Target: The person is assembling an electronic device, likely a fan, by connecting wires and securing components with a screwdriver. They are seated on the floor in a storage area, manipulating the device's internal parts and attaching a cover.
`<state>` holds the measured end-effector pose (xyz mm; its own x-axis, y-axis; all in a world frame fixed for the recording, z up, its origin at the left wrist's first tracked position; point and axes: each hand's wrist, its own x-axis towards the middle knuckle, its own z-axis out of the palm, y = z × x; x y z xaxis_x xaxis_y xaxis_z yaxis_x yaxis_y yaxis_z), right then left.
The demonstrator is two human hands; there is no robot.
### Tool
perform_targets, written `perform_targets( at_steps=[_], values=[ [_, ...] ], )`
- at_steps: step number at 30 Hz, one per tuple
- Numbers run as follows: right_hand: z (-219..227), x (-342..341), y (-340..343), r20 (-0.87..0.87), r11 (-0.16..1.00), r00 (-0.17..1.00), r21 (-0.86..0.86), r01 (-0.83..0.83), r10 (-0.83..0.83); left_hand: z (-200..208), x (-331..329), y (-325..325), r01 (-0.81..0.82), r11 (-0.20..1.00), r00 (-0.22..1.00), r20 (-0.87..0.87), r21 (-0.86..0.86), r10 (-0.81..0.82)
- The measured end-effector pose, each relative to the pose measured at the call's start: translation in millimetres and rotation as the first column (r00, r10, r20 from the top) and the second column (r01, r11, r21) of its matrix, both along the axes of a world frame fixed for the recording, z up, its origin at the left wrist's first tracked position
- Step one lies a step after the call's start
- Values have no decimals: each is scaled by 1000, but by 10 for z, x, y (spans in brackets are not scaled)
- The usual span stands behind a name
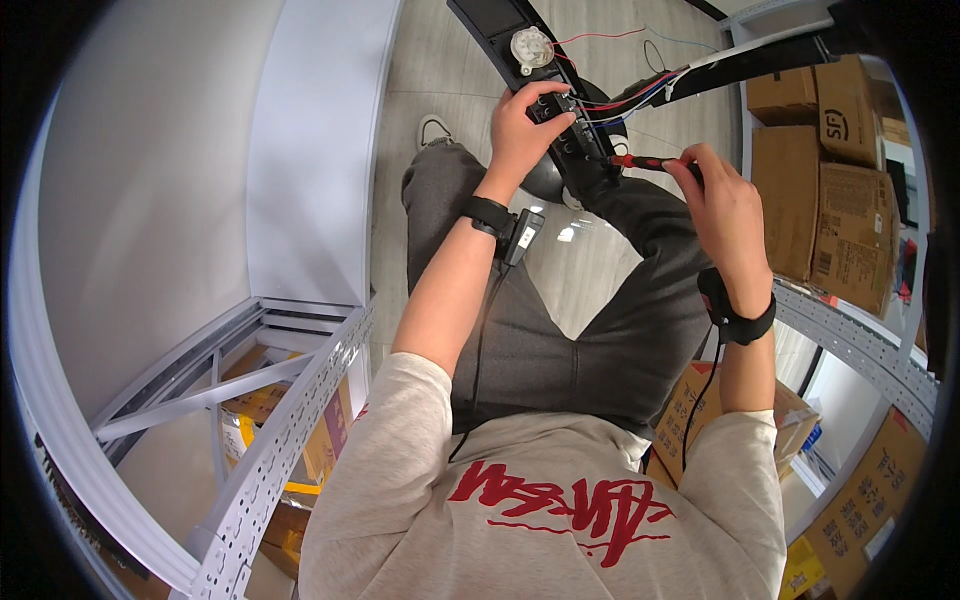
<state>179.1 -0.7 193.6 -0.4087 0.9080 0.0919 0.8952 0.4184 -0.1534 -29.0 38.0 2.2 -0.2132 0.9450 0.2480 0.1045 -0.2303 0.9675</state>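
Note:
A long black panel (490,25) slants down across the top middle, with a round white part (531,48) mounted on it. My left hand (522,130) lies over the panel, thumb and fingers pinching a small dark wired block (571,104). Red, blue and white wires (630,98) run from this block toward a black arm-like bar (755,72) at the upper right. In my right hand (722,200) is a screwdriver (650,162) with a red and black handle. It points left at the panel's lower end; whether its tip sits in a screw is too small to tell.
Stacked cardboard boxes (785,195) stand on a metal rack at the right. Another perforated metal shelf (275,450) with boxes is at the lower left, beside a pale wall panel (305,150). Both wrists wear black straps; a small box and cable (523,238) hang at the left one.

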Motion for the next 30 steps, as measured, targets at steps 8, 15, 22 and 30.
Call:
perform_targets(
  at_steps=[8,15,22,30],
  values=[
    [87,-7,-35,136,982,976,54,-179,171,-37,-10,23,17,1000,999,45,9,-18],
    [12,99,10,149,995,984,-11,-97,97,43,6,-16,25,1000,1000,10,-2,-25],
    [108,28,-41,42,980,980,20,-197,196,-13,2,8,28,1000,999,35,10,-28],
    [-49,62,5,268,996,960,16,-90,83,31,10,-10,40,999,998,43,17,-41]
  ],
)
